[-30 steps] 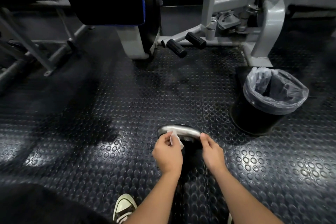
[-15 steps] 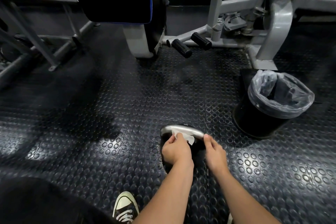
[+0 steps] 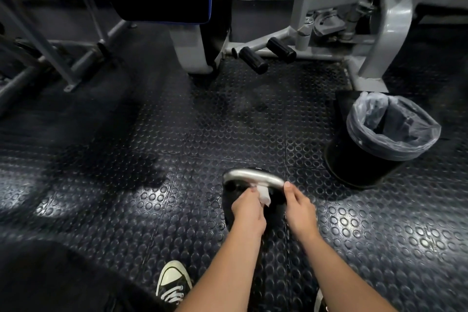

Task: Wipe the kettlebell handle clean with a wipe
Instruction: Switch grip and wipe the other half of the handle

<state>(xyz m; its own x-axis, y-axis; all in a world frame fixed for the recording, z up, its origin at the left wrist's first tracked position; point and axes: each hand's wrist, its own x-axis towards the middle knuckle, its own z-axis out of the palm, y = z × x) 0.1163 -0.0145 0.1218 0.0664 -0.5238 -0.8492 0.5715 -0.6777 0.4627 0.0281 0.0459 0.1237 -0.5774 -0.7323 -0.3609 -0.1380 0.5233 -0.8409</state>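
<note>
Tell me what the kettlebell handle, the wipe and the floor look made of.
Handle: likely bare metal, silvery with bright glare. Wipe: thin white paper or cloth, crumpled in the left hand. Floor: probably dark rubber, studded with raised circles.

Dim scene, overhead glare patches on studded floor [image 3: 157, 195], wide-angle edge blur.

The person is showing bare forearms with no sleeves, and is wearing a black low-top sneaker [image 3: 173, 282] with a pale toe cap and white laces; dark trousers, seemingly, at 7 o'clock.
</note>
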